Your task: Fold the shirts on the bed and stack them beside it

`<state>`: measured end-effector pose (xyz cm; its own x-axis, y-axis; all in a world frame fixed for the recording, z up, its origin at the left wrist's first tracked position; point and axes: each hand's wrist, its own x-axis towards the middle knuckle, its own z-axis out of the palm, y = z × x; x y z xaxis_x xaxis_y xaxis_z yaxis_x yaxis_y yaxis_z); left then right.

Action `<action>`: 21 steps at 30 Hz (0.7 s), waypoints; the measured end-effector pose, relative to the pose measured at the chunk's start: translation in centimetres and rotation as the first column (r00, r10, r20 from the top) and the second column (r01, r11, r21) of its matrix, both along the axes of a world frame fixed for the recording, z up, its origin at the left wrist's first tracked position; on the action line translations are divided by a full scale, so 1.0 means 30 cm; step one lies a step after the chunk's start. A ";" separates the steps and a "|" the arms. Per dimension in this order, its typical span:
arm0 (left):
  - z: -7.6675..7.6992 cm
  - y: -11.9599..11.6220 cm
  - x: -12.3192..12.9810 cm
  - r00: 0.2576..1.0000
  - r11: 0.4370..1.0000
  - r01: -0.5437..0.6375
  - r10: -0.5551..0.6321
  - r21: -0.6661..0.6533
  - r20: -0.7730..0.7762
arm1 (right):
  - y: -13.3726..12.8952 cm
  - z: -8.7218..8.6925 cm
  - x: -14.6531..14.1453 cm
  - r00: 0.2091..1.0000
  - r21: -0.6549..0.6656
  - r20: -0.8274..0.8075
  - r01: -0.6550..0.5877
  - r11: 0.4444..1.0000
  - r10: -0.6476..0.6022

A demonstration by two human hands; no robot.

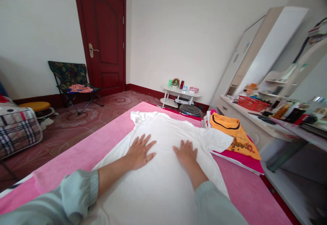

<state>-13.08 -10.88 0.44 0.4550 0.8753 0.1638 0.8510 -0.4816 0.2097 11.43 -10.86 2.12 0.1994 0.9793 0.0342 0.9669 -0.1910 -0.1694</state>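
Observation:
A white T-shirt [163, 184] lies spread out on a pink bed cover [87, 155], its sleeves and collar end pointing away from me. My left hand [140, 152] rests flat on the left part of the shirt, fingers spread. On the right part lies my right hand [186, 154], palm down with its fingers stretched out and the thumb apart. Neither hand grips the cloth. The shirt's right sleeve reaches over a stack of folded clothes, topped by an orange T-shirt [236, 136] with dark lettering.
To the right stands a dressing table [231, 104] with a red basket [251, 103] and several bottles. Beyond the bed are a small white table [167, 101] and a round dark lid [190, 110]. A folding chair [67, 70] stands near the red door [108, 30].

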 end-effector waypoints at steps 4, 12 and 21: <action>-0.009 0.001 -0.006 0.999 1.000 0.021 -0.020 -0.009 0.025 | 0.000 -0.031 -0.071 0.966 0.170 -0.031 -0.248 0.954 0.256; 0.032 0.179 -0.132 0.935 0.951 -0.299 0.277 0.075 0.221 | 0.022 -0.072 -0.016 0.965 0.300 -0.121 -0.188 0.935 0.233; 0.079 0.510 -0.209 0.606 0.708 -0.663 0.698 -0.243 0.381 | 0.019 -0.066 -0.025 0.962 0.331 -0.152 -0.167 0.929 0.228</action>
<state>-19.34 4.42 2.81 -0.3762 0.9204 0.1064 0.7427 0.2309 0.6285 10.68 -10.28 0.14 0.0353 0.9447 0.3261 0.9251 0.0925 -0.3682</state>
